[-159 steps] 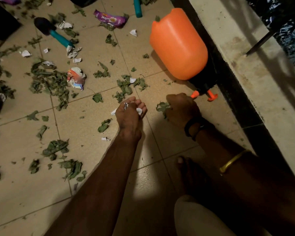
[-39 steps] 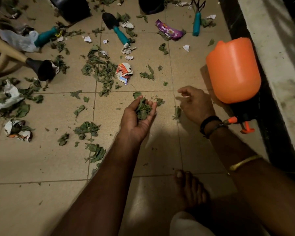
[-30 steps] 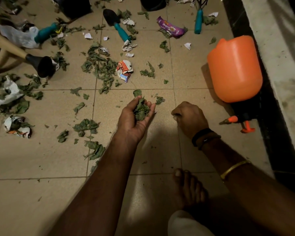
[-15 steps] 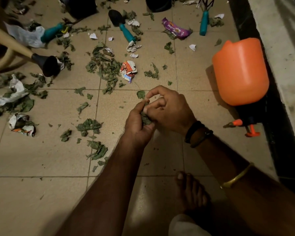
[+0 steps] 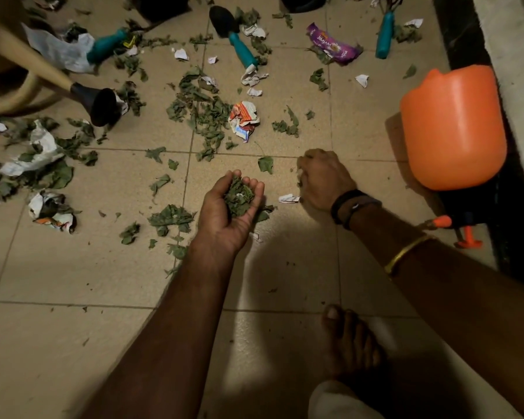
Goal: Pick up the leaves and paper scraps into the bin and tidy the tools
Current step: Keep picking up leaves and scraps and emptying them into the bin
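My left hand [image 5: 229, 210] is palm up just above the tiled floor, cupped around a clump of green leaves [image 5: 239, 195]. To its right, my right hand [image 5: 325, 179] rests knuckles up on the floor with its fingers curled under and hidden. A white paper scrap [image 5: 288, 198] lies between the hands, and a single leaf [image 5: 266, 164] lies just ahead. More leaves [image 5: 206, 116] and a crumpled red-and-white paper [image 5: 244, 119] are scattered further out. A teal-handled trowel [image 5: 235, 37], a teal-handled rake [image 5: 384, 36] and another teal-handled tool [image 5: 108, 49] lie at the back.
An orange sprayer jug [image 5: 452, 125] lies on its side at the right, against a dark raised ledge [image 5: 466, 34]. A purple wrapper [image 5: 333, 45] lies at the back. A chair leg with a black foot [image 5: 99, 102] stands at the left. My bare foot [image 5: 351, 340] is at the bottom.
My right hand has left my left palm and moved right, down to the floor. My left hand has opened palm up, with the leaf clump now showing in it.
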